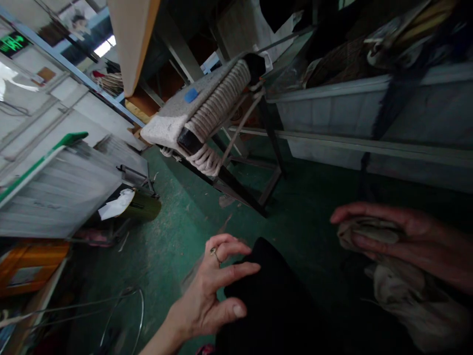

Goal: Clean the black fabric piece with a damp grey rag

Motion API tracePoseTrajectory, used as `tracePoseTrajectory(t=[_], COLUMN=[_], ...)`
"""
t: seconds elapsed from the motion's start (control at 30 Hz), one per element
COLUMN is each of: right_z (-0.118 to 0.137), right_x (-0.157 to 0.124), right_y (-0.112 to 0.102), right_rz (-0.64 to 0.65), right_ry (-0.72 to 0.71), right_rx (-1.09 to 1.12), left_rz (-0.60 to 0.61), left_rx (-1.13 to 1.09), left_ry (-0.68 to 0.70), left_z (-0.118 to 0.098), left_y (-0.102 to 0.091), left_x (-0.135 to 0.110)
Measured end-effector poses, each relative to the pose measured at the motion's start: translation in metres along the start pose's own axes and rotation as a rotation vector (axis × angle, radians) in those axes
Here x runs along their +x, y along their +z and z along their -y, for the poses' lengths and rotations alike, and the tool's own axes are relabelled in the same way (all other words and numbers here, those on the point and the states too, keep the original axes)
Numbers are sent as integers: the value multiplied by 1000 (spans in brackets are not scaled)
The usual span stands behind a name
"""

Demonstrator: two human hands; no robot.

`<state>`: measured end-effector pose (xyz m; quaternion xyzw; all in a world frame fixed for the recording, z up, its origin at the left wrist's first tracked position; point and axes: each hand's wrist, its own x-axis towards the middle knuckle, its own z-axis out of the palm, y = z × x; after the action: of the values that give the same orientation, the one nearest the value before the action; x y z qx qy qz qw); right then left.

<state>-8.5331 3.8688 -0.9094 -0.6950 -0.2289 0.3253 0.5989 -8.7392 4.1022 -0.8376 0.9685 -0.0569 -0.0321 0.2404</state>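
Observation:
My left hand (214, 291) hovers with its fingers spread and curled, touching the edge of a black cloth (273, 301) that lies low in the middle of the view. A ring sits on one finger. My right hand (402, 241) is at the right, its fingers closed round a crumpled pale grey cloth (369, 231). More of that pale fabric (414, 301) hangs below the hand over the dark cloth.
A padded stool or stand (207, 108) wrapped in thick rope stands on the green floor (177, 217) ahead. A long grey bin (354, 113) runs along the right. A white corrugated cabinet (55, 192) and an orange box (29, 266) are at the left.

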Motion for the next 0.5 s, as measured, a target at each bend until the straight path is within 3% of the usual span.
tracePoseTrajectory(t=[0.07, 0.13, 0.33, 0.5], right_z=[11, 21, 37, 35], right_x=[-5, -7, 2, 5], right_y=[11, 19, 43, 53], right_rz=[187, 277, 381, 407], right_ry=[-37, -105, -347, -339], right_rx=[92, 92, -55, -239], left_rz=[-8, -61, -110, -102], left_rx=[-65, -115, -193, -214], left_ry=[0, 7, 1, 7], left_z=[2, 5, 9, 7], left_y=[7, 14, 26, 29], left_x=[5, 9, 15, 17])
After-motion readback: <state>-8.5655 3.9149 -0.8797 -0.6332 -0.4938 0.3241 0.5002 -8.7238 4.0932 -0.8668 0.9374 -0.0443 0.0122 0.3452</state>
